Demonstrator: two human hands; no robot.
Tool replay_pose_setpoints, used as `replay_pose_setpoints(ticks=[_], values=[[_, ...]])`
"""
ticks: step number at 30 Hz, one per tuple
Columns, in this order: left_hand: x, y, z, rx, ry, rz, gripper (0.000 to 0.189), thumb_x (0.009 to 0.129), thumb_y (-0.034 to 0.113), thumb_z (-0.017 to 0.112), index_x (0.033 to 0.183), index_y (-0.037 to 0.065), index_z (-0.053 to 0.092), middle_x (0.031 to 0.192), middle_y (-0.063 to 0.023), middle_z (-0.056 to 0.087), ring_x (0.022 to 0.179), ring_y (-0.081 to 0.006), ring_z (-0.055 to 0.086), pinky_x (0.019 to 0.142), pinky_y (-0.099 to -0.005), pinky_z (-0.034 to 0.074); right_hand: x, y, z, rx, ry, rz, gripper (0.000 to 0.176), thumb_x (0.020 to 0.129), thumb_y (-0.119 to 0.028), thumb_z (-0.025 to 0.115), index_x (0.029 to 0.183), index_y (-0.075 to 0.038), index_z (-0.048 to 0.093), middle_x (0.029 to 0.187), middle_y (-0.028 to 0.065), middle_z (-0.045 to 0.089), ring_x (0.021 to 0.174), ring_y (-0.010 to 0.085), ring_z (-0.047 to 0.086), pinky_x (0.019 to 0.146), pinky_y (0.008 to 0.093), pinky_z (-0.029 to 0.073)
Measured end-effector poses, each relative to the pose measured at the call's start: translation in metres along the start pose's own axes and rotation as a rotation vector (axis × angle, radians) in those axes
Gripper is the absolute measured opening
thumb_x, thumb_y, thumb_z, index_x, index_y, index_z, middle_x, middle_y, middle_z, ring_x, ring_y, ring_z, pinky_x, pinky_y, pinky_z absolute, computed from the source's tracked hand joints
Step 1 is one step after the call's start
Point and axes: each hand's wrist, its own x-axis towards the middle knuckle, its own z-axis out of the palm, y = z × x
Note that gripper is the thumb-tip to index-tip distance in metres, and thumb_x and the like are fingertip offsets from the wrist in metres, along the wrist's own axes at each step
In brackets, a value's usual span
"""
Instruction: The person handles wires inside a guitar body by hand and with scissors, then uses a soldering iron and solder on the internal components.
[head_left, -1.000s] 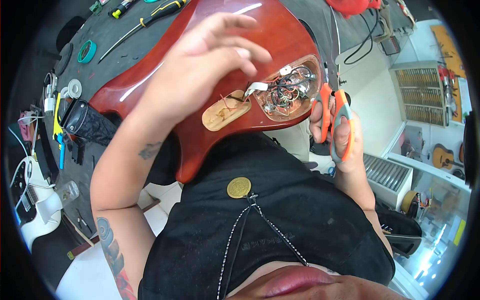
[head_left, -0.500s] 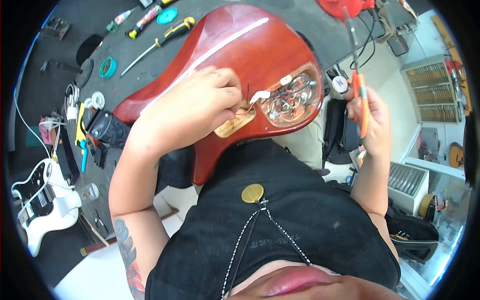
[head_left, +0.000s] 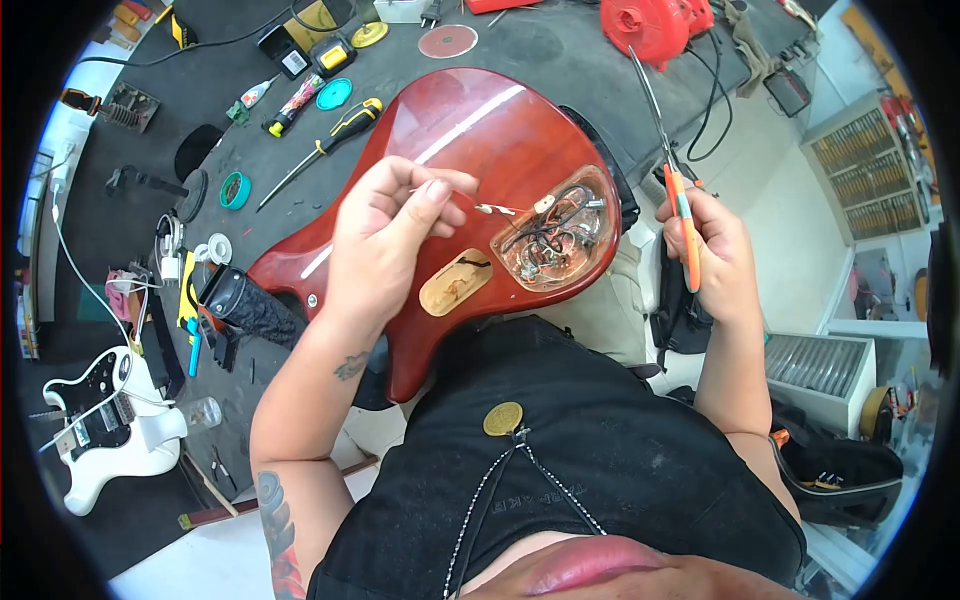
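Note:
A glossy red-brown guitar body [head_left: 465, 125] lies back up before me. Its large cavity [head_left: 560, 245] is open and full of tangled wires, and a smaller bare-wood cavity [head_left: 440, 296] lies nearer me. Above the body, my left hand [head_left: 395, 220] is closed, pinching a thin red wire [head_left: 462, 193] between thumb and fingers. That wire runs to small white pieces [head_left: 495, 209] near the large cavity's edge. Off the body's right side, my right hand [head_left: 718, 250] grips long-nose pliers [head_left: 682, 210] by orange-and-green handles, their long tips pointing up and away.
A yellow-and-black screwdriver [head_left: 322, 150] and a teal ring [head_left: 235, 190] lie on the dark bench left of the guitar. A red machine [head_left: 640, 28] with a black cord sits at the back right. A white guitar body [head_left: 145, 440] is at the far left.
My left hand has lifted from beside the small cavity and turned, drawing the red wire up and left. The pliers have shifted slightly left. The camera view has moved.

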Motion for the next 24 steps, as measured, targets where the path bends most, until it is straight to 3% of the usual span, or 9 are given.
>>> replay_pose_setpoints(ticks=[4, 5, 8, 11, 12, 14, 16, 19, 24], values=[[0.008, -0.008, 0.019, -0.195, -0.150, -0.051, 0.009, 0.112, 0.016, 0.065, 0.113, 0.008, 0.061, 0.108, -0.0106, 0.073, 0.086, -0.0111, 0.061, 0.081, -0.0265, 0.051, 0.002, 0.001, 0.006, 0.072, -0.030, 0.010, 0.017, 0.104, -0.017, 0.072, 0.106, 0.000, 0.067, 0.087, -0.0032, 0.065, 0.075, 0.0027, 0.055, 0.068, 0.0222, 0.044], [0.013, -0.010, 0.023, -0.140, -0.164, -0.050, 0.011, 0.112, 0.017, 0.065, 0.114, 0.008, 0.062, 0.101, -0.0050, 0.069, 0.086, -0.0092, 0.057, 0.080, -0.0259, 0.048, 0.001, 0.001, 0.007, 0.073, -0.035, 0.010, 0.017, 0.104, -0.017, 0.072, 0.106, 0.000, 0.067, 0.087, -0.0032, 0.065, 0.075, 0.0027, 0.055, 0.068, 0.0222, 0.044], [0.023, -0.014, 0.036, -0.042, -0.185, -0.075, 0.012, 0.111, 0.018, 0.067, 0.115, 0.007, 0.064, 0.096, 0.0003, 0.063, 0.085, -0.0076, 0.054, 0.078, -0.0255, 0.046, -0.007, 0.002, 0.009, 0.288, -0.134, 0.003, 0.027, 0.098, -0.023, 0.079, 0.107, 0.000, 0.068, 0.089, -0.0020, 0.063, 0.077, 0.0040, 0.056, 0.068, 0.0234, 0.045], [0.025, -0.015, 0.039, -0.078, -0.210, -0.115, 0.012, 0.110, 0.017, 0.067, 0.115, 0.006, 0.067, 0.097, 0.0031, 0.060, 0.085, -0.0066, 0.050, 0.078, -0.0250, 0.043, -0.014, -0.009, 0.008, 0.067, -0.299, 0.000, 0.058, 0.083, -0.040, 0.089, 0.116, 0.002, 0.067, 0.087, 0.0013, 0.061, 0.080, 0.0116, 0.059, 0.072, 0.0300, 0.050], [0.026, -0.016, 0.038, -0.095, -0.212, -0.114, 0.012, 0.110, 0.016, 0.067, 0.115, 0.005, 0.067, 0.097, 0.0033, 0.060, 0.085, -0.0065, 0.049, 0.079, -0.0250, 0.043, -0.016, -0.007, 0.011, -0.102, -0.302, -0.049, 0.058, 0.082, -0.039, 0.089, 0.118, 0.001, 0.067, 0.085, 0.0049, 0.061, 0.077, 0.0166, 0.060, 0.073, 0.0333, 0.051], [0.026, -0.024, 0.033, -0.096, -0.224, -0.113, 0.011, 0.110, 0.014, 0.065, 0.116, 0.005, 0.067, 0.098, 0.0036, 0.060, 0.084, -0.0068, 0.048, 0.079, -0.0254, 0.042, -0.020, -0.011, 0.019, -0.088, -0.311, -0.045, 0.059, 0.080, -0.039, 0.091, 0.118, 0.000, 0.068, 0.084, 0.0078, 0.060, 0.075, 0.0205, 0.059, 0.072, 0.0356, 0.050], [0.026, -0.030, 0.027, -0.160, -0.273, -0.093, 0.016, 0.112, 0.016, 0.063, 0.119, 0.002, 0.067, 0.108, 0.0003, 0.069, 0.098, -0.0057, 0.062, 0.089, -0.0259, 0.053, -0.020, -0.006, 0.028, -0.044, -0.278, -0.062, 0.057, 0.078, -0.040, 0.092, 0.113, -0.002, 0.068, 0.082, 0.0105, 0.062, 0.072, 0.0263, 0.061, 0.070, 0.0381, 0.050], [0.021, -0.027, 0.033, -0.167, -0.252, -0.115, 0.016, 0.113, 0.015, 0.061, 0.119, 0.002, 0.066, 0.109, -0.0001, 0.069, 0.099, -0.0060, 0.063, 0.090, -0.0266, 0.053, -0.016, -0.013, 0.036, -0.314, -0.280, -0.129, 0.053, 0.077, -0.043, 0.093, 0.102, -0.005, 0.065, 0.079, 0.0152, 0.062, 0.072, 0.0377, 0.065, 0.066, 0.0432, 0.049], [0.019, -0.031, 0.029, -0.210, -0.270, -0.092, 0.015, 0.114, 0.015, 0.059, 0.118, 0.001, 0.066, 0.108, -0.0015, 0.070, 0.100, -0.0072, 0.065, 0.090, -0.0275, 0.054, -0.012, -0.019, 0.045, -0.479, -0.246, -0.211, 0.058, 0.075, -0.050, 0.094, 0.101, -0.007, 0.065, 0.076, 0.0125, 0.062, 0.071, 0.0371, 0.066, 0.065, 0.0452, 0.050]])
